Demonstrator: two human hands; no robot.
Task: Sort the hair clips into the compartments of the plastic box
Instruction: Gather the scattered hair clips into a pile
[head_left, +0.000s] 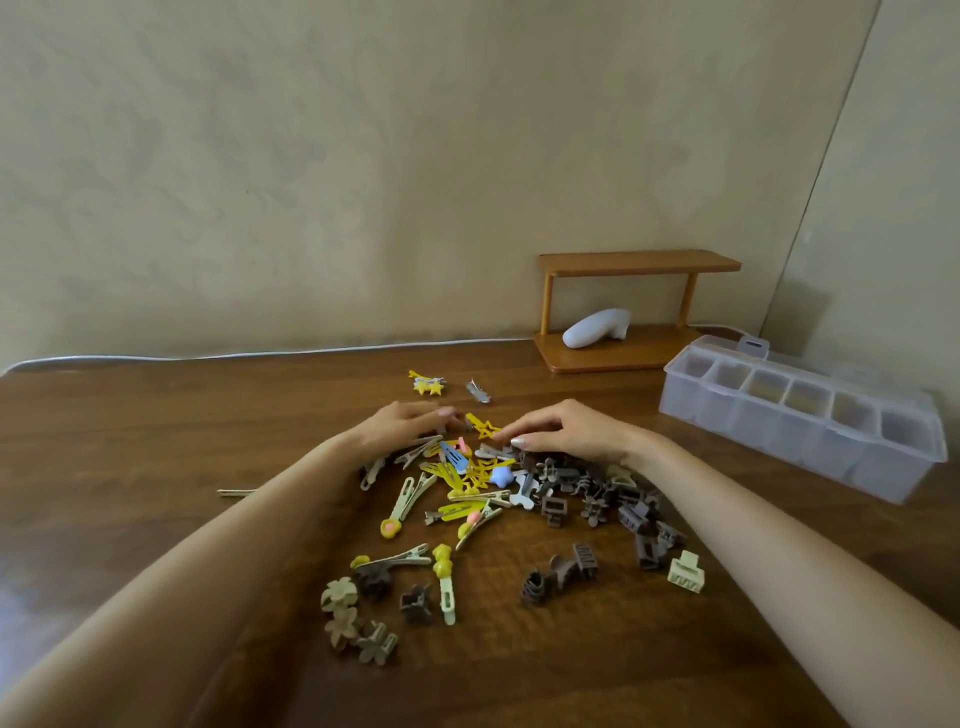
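Hair clips (483, 499) are heaped mid-table, loosely grouped by kind, presumably to ease sorting; brown claw clips (613, 499) to the right, yellow star clips (427, 385) set apart beyond. The left hand (402, 428) lies spread on the pile, holding nothing evident; the right hand (563, 431) pinches narrow at the heap, contents indiscernible. The compartmented plastic box (800, 415) stands open, apparently empty, well apart at right; no legible writing.

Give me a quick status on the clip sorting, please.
Both hands on the clip pile, grip unclear. Plastic box open, compartments look empty. Nothing blocking.
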